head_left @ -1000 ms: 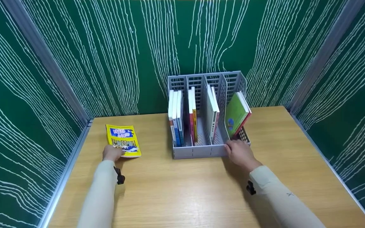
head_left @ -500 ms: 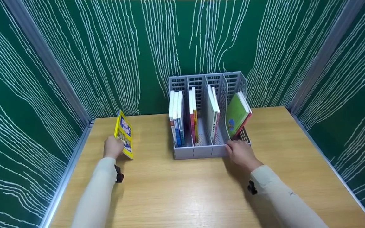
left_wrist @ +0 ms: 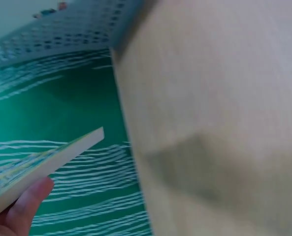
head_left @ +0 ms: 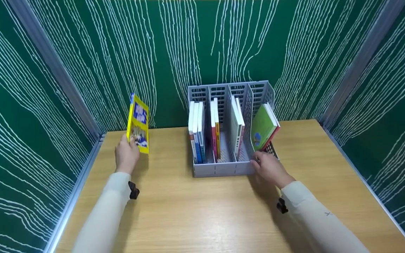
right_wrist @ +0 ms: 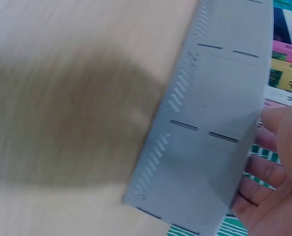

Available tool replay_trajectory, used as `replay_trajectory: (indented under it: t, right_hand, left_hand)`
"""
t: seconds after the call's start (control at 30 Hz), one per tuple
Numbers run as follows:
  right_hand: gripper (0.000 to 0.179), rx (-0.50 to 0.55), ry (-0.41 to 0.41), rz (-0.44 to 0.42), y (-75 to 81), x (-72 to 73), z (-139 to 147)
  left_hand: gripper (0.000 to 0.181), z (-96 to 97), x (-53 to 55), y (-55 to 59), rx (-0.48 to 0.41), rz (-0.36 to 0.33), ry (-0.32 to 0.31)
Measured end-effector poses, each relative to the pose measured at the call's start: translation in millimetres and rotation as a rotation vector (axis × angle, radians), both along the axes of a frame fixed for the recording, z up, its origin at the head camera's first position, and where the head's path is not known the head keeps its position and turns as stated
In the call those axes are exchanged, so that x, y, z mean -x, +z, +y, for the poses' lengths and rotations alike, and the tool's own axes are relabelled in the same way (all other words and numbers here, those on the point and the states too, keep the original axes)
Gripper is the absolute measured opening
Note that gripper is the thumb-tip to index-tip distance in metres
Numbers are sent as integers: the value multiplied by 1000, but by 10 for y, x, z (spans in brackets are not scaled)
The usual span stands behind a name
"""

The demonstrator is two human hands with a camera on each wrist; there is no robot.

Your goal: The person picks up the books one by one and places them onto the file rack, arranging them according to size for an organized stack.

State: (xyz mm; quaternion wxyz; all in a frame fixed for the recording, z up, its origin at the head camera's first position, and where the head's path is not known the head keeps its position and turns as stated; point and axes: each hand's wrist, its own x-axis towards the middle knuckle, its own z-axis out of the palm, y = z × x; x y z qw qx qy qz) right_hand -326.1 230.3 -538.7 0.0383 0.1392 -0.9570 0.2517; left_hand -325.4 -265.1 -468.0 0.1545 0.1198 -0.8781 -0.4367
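My left hand (head_left: 127,154) pinches a thin yellow book (head_left: 139,124) with a blue panel on its cover. The book is raised off the table and stands tilted. In the left wrist view, the thumb lies along the pale page edge of the book (left_wrist: 52,167). My right hand (head_left: 272,169) holds the front rim of a grey plastic file rack (head_left: 220,170) at its right corner. In the right wrist view, bent fingers of the right hand (right_wrist: 278,172) lie at the rim of the rack (right_wrist: 205,113), partly hidden behind it.
Books stand in each section of the rack: white-paged books (head_left: 196,133) at left, a red and a yellow one (head_left: 215,130), pale ones (head_left: 237,128), and a leaning green one (head_left: 264,128). Green, white-streaked walls (head_left: 125,63) enclose the wooden table (head_left: 202,211).
My left hand has lifted the yellow book from lying flat on the table and turned it up on edge. The right hand stays at the rack's front right corner, its fingers shifted slightly.
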Motion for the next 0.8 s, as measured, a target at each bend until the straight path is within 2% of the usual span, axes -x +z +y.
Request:
replay_trajectory:
  t: [0.17, 0.27, 0.43, 0.57, 0.67, 0.8]
  right_hand:
    - [34, 80, -40, 4, 199, -16, -9]
    - [37, 173, -84, 12, 332, -48, -25]
    - [34, 344, -120, 127, 532, -69, -95]
    - [36, 474, -120, 197, 684, -87, -185]
    - [43, 568, -113, 163, 790, -117, -238]
    - [50, 696, -87, 58, 918, -172, -298]
  left_hand:
    - [39, 57, -58, 161, 89, 159, -17]
    - [42, 111, -114, 247, 139, 229, -29]
    - [40, 253, -199, 372, 279, 376, -65]
    - [37, 372, -240, 435, 422, 553, -124]
    - [37, 452, -255, 447, 518, 674, -173]
    - [39, 566, -263, 444, 659, 807, -214]
